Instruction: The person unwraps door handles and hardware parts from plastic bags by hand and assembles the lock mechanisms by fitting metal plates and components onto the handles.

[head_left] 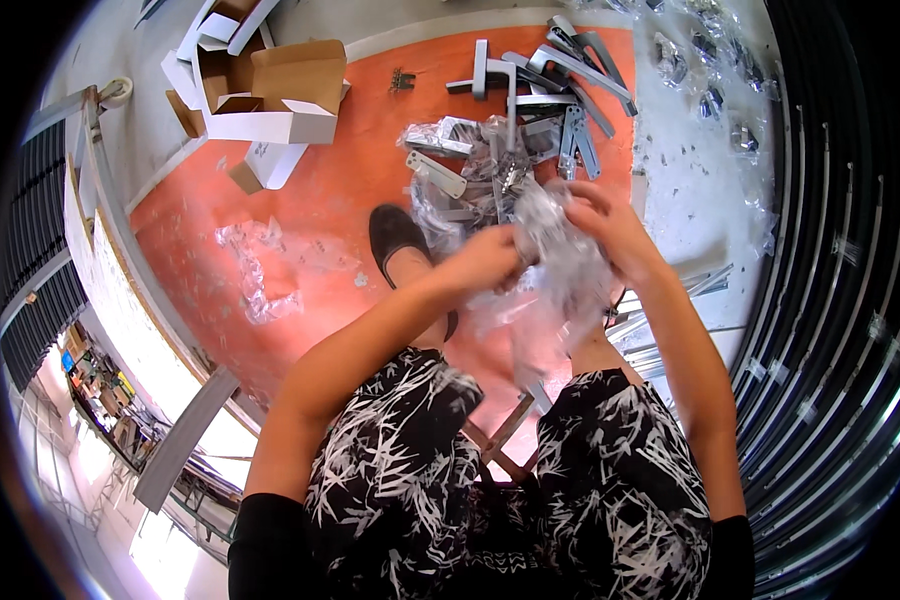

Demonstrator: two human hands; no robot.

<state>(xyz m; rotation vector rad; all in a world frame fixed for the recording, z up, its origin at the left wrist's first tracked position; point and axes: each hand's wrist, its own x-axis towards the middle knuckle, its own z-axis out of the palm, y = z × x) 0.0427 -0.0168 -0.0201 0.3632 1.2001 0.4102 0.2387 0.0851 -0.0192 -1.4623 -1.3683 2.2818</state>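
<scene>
Between my hands, above the orange floor, a crumpled clear plastic bag point(560, 255) hangs, partly smeared by motion. My left hand point(492, 258) is closed on its left side. My right hand point(610, 222) grips the upper right part with curled fingers. Whether anything is inside the bag I cannot make out. Just beyond lies a pile of metal door handles point(570, 70), several of them grey and L-shaped. Nearer pieces, among them a pale long plate with holes point(436, 175), are mixed with clear wrapping. Two grey-blue perforated strips point(578, 140) lie at the pile's right.
An opened white cardboard box point(270, 122) stands at the far left. Loose plastic wrapping point(260, 270) lies left of my shoe point(398, 235). Bagged small parts point(710, 100) are on the grey floor at far right. Long dark metal profiles point(820, 330) line the right side.
</scene>
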